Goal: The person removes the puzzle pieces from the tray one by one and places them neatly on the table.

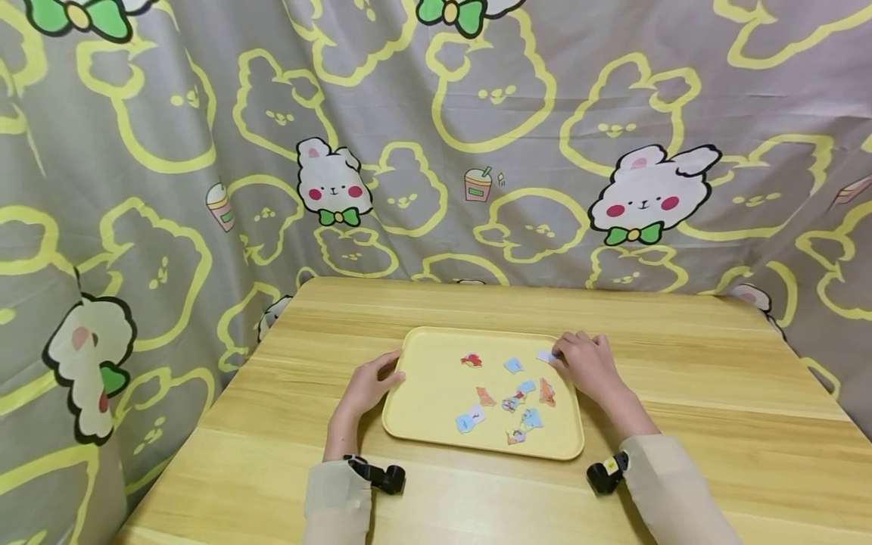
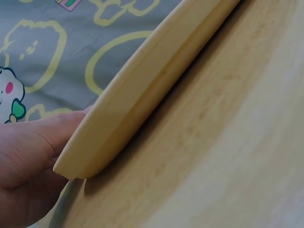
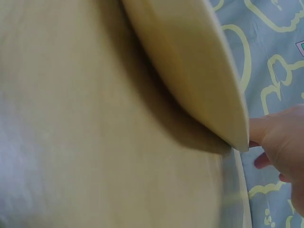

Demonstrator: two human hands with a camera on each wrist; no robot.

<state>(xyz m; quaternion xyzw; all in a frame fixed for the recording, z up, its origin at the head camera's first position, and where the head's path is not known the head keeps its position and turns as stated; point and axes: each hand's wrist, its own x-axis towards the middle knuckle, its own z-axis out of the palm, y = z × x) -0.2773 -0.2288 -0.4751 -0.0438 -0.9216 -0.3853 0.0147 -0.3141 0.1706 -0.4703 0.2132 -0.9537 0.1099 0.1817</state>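
A pale yellow tray (image 1: 425,393) lies on the wooden table, carrying several small cut-out puzzle pieces. My left hand (image 1: 371,384) holds the tray's left edge, thumb over the rim. In the left wrist view, that hand (image 2: 28,166) is partly hidden behind the tray wall (image 2: 114,109). At the far right corner, my right hand (image 1: 591,365) reaches over the rim and pinches a pale puzzle piece (image 1: 545,356). The tray wall (image 3: 199,71) hides its fingertips in the right wrist view, where the hand (image 3: 287,147) shows other fingers loosely bent outside the rim.
Loose on the tray are a red piece (image 1: 471,361), a blue piece (image 1: 513,365) and orange pieces (image 1: 547,392). Some blue and multicoloured pieces (image 1: 470,418) touch or overlap nearer the front. A patterned grey curtain (image 1: 409,250) hangs behind the wooden table (image 1: 354,310).
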